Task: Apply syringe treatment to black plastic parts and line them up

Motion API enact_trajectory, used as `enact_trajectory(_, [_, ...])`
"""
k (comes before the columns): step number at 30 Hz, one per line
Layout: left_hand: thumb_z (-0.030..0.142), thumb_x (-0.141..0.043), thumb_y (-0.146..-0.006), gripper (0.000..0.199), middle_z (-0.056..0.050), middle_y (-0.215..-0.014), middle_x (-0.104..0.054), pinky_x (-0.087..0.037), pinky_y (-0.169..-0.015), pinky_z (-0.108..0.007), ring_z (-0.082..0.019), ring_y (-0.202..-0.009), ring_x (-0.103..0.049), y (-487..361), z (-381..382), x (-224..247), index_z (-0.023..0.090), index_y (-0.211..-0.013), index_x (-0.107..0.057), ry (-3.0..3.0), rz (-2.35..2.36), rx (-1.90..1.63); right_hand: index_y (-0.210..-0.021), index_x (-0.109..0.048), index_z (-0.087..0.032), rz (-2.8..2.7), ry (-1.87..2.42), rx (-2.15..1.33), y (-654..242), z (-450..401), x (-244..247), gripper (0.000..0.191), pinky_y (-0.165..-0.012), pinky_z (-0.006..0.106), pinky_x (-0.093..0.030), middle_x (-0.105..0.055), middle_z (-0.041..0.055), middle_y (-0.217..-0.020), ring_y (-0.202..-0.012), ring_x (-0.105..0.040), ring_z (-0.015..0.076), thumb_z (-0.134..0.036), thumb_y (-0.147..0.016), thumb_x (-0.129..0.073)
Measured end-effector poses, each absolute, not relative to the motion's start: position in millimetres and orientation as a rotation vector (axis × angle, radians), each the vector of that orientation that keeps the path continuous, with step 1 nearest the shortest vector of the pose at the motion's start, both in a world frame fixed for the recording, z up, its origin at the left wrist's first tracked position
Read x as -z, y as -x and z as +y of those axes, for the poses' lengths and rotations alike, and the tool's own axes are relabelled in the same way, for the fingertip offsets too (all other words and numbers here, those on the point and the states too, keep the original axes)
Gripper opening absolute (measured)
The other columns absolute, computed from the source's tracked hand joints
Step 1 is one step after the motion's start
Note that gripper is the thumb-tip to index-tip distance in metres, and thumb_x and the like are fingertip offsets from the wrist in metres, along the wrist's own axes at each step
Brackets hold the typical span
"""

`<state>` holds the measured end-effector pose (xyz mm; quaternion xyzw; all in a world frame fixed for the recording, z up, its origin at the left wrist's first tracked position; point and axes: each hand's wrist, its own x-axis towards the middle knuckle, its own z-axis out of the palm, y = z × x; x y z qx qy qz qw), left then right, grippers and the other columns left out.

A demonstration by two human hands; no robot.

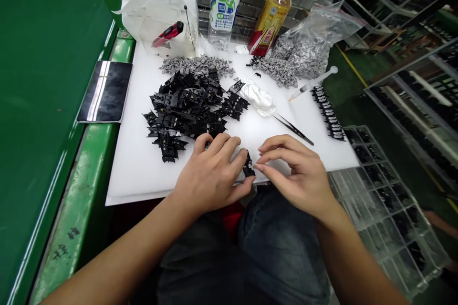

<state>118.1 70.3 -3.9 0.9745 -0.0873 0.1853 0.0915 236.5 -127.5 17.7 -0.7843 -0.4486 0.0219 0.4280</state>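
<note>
Black part [248, 167] is at the near edge of the white board [136, 171], held between the thumb and fingers of the left hand [214, 171]. The right hand [298, 171] is just right of it, fingertips narrowly spaced; cannot tell whether they hold anything. The component pile [189, 105] lies far left, the tweezers [296, 130] far right.

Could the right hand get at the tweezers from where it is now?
Probably yes: the tweezers lie on the white sheet just beyond the right hand, and nothing seems to stand between them.
</note>
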Motion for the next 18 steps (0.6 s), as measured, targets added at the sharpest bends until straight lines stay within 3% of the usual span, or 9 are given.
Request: enact_trajectory(18, [0.051,-0.054,-0.105,0.039,-0.015,-0.132,-0.07,-0.037,-0.098,-0.054,-0.035,-0.121,-0.062,-118.3,71.4,8.8,0.017,-0.118,-0.067,-2.891,-0.283,-0.602,-0.1,-0.072,-0.023,-1.377,2.019,-0.132,-232.4,-108.2,-26.1,0.018,-0.091,0.04,-0.062,-0.071,0.0084,-0.117,-0.107,-0.073,0.0237,-0.007,-0.096,-0.065])
